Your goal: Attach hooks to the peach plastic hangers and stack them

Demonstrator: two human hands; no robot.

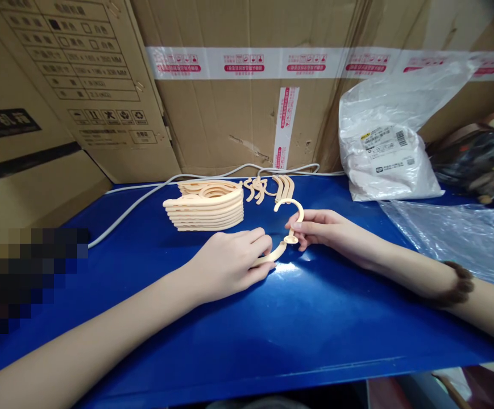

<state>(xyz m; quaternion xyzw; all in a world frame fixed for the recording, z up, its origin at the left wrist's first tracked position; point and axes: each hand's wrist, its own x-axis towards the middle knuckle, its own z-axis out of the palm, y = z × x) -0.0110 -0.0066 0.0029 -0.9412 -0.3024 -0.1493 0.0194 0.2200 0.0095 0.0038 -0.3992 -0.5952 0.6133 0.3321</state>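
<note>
My left hand pinches a curved cream plastic hanger arm, whose left part is hidden by the fingers. A cream hanger hook stands upright in my right hand, gripped near its lower stem. The hook's flat base meets or nearly meets the upper end of the arm; whether they are joined I cannot tell. Behind my left hand lies a neat stack of cream folded hangers. Loose hooks and several curved hanger arms lie to the right of that stack.
A white plastic bag with printed labels stands at the back right. Clear plastic film covers the table's right side. A grey-white cable runs along the back of the blue table. Cardboard boxes wall the rear and left.
</note>
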